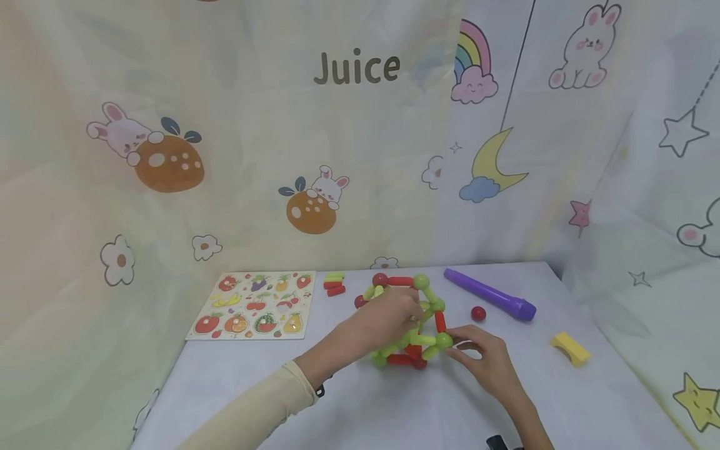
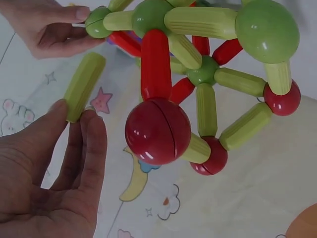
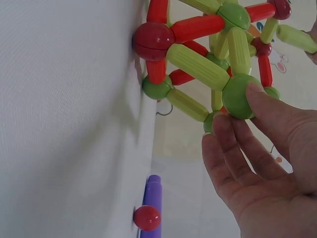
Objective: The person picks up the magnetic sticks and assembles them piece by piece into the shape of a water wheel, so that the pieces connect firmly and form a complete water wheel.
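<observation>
A frame of green and red balls joined by red and yellow-green rods stands on the table in the head view. My left hand reaches over the frame. In the left wrist view, its thumb and fingers pinch one loose yellow-green rod, held apart from the frame beside a red ball. My right hand is at the frame's right side. Its thumb and fingertips pinch a green ball at a corner of the frame, clearest in the right wrist view. In the head view, my left hand hides part of the frame's middle.
A fruit picture board lies at the back left, beside several loose rods. Behind the right hand are a loose red ball and a purple microphone-shaped toy. A yellow arched block lies near the right edge.
</observation>
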Tool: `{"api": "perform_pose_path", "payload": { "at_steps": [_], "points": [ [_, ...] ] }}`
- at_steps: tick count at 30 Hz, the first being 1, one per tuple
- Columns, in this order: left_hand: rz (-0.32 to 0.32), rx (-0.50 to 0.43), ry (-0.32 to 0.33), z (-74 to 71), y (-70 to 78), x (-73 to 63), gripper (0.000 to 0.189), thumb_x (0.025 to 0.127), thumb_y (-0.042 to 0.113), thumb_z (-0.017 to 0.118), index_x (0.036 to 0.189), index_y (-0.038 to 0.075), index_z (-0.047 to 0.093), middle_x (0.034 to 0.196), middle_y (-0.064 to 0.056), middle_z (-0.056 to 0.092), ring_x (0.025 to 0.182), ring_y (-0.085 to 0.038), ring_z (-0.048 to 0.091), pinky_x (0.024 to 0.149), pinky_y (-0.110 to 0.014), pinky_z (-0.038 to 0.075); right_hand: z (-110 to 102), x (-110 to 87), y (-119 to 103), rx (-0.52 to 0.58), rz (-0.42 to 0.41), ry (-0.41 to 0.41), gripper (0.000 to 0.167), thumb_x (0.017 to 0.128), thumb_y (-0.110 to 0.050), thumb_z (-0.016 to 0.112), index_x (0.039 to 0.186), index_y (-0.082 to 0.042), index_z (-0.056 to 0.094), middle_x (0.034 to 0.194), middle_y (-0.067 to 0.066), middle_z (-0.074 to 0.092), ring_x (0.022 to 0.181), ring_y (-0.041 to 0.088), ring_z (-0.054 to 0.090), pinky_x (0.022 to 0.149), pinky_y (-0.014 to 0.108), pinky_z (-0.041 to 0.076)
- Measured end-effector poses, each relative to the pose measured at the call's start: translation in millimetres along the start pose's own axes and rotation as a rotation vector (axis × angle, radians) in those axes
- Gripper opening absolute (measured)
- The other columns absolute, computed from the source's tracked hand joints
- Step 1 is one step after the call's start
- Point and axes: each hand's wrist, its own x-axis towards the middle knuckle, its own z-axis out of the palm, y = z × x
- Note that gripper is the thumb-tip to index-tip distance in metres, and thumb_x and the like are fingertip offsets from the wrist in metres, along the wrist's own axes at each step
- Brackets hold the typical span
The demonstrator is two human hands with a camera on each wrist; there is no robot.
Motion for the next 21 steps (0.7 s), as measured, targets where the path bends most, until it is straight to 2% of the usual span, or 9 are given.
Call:
{"api": "perform_pose_path", "payload": {
  "at_steps": [6,12,17,21],
  "points": [
    [-0.017,0.154,-0.060,7.3,9.5,7.5,0.020,0.092,0.013,0.087,0.112,0.011,0.085,0.102,0.001,0.072,0.087,-0.004,0.063,0.076,-0.007,0.052,0,-0.9,1,0.007,0.002,0.003,0.041,0.083,0.005,0.089,0.119,-0.011,0.078,0.109,-0.001,0.079,0.094,0.014,0.076,0.081,0.041,0.066],
    [0.000,0.315,-0.097,15.4,12.5,10.4,0.024,0.088,0.013,0.091,0.111,0.015,0.085,0.109,0.000,0.072,0.090,-0.007,0.061,0.079,-0.010,0.055,0,-0.7,1,0.013,0.015,0.004,0.041,0.082,0.006,0.088,0.119,-0.010,0.078,0.110,-0.001,0.079,0.094,0.012,0.075,0.081,0.043,0.066],
    [0.009,0.349,-0.095,22.3,10.7,14.0,0.023,0.089,0.015,0.091,0.111,0.014,0.085,0.108,-0.001,0.073,0.088,-0.007,0.060,0.079,-0.010,0.055,0,-1.2,2,0.012,0.024,0.000,0.041,0.082,0.006,0.088,0.119,-0.010,0.078,0.110,-0.001,0.079,0.095,0.012,0.075,0.081,0.044,0.066],
    [0.010,0.320,-0.077,24.4,9.8,16.2,0.027,0.087,0.017,0.092,0.113,0.014,0.085,0.107,0.000,0.074,0.090,-0.007,0.064,0.081,-0.011,0.055,0,-1.4,3,0.012,0.030,0.002,0.042,0.082,0.007,0.088,0.119,-0.011,0.079,0.109,-0.002,0.079,0.095,0.011,0.075,0.081,0.040,0.066]
  ]
}}
